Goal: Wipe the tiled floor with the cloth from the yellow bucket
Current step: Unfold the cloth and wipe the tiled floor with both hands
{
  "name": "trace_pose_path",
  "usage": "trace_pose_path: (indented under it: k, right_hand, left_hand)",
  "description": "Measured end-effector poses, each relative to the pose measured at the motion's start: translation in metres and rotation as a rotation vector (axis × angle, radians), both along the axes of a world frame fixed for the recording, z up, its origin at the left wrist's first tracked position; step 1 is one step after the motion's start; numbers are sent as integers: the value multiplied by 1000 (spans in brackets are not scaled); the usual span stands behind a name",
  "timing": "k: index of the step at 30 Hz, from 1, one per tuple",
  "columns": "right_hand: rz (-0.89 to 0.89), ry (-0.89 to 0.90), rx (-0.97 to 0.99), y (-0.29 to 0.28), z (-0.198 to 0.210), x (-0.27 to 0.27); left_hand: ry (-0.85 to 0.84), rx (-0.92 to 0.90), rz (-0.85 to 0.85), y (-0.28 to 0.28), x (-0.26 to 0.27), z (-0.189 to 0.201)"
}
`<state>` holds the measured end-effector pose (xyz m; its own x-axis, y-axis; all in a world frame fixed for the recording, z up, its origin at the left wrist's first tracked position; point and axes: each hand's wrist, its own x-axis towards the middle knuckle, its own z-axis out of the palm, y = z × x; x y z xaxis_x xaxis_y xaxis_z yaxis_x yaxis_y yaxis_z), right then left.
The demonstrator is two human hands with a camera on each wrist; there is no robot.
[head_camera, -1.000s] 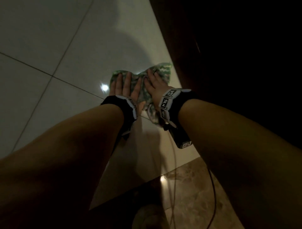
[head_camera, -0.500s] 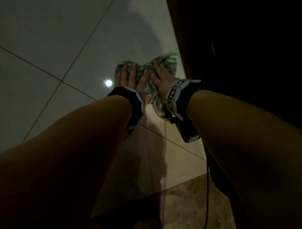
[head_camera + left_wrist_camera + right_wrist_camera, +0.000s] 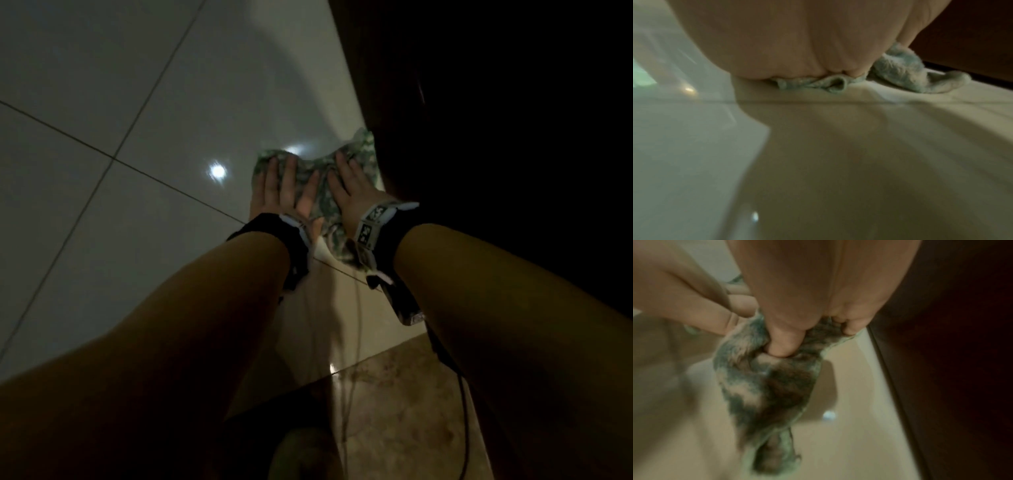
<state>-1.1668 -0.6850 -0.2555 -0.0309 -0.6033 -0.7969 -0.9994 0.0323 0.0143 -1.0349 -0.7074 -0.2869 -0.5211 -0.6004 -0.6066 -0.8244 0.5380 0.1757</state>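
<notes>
A green-and-white patterned cloth (image 3: 320,192) lies bunched on the pale tiled floor (image 3: 137,85). My left hand (image 3: 286,192) presses flat on its left part with straight fingers. My right hand (image 3: 352,192) presses on its right part, fingers spread. In the left wrist view the palm (image 3: 797,40) bears down on a folded edge of the cloth (image 3: 910,73). In the right wrist view my right hand (image 3: 818,280) has its thumb dug into the crumpled cloth (image 3: 766,386). No bucket is in view.
Dark wooden furniture (image 3: 479,102) runs along the right, and the cloth's far corner touches its base. A brown marbled tile (image 3: 394,411) begins near my knees. Thin cables (image 3: 464,428) hang from my wrists. Open floor stretches left and ahead.
Both hands keep pressing on the cloth and have slid it slightly to the right, up against the dark furniture's edge. The head view has shifted.
</notes>
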Motion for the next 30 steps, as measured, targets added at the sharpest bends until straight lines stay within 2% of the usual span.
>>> trace_pose_path:
  k: [8,17,23,30]
  right_hand:
    - [-229,5,74,85,-2,7]
    - [-236,88,121,138,6,30]
    - [-222,94,150,149,12,43]
    - [-196,80,187,156,4,59]
  left_hand:
    - [-95,0,-231,59,-10,6]
    - [-125,28,-366,98,4,7]
    - [-167,12,-424,110,16,9]
    - [-120,3,-481,109,43,7]
